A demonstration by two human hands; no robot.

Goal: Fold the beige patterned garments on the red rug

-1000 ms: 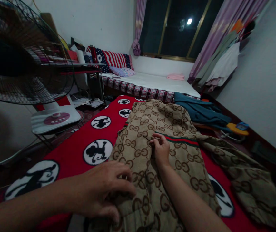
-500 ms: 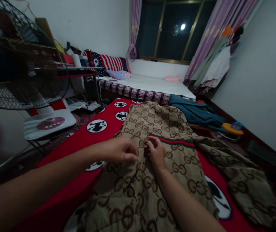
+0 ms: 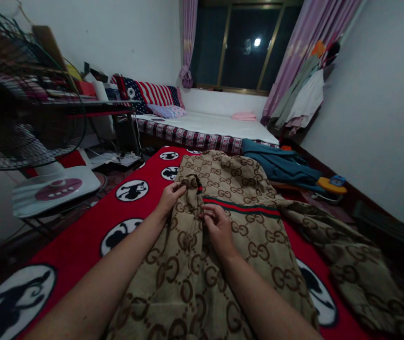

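While the red blanket (image 3: 92,226) covers the floor | tan patterned garment (image 3: 230,198) lies spread on it, one edge raised, rest unfolded, folding barely begun by my judgement | left hand (image 3: 170,196) pinches raised edge, fingers clamped | right hand (image 3: 218,226) fingers together, pinching cloth beside striped band (image 3: 244,208)
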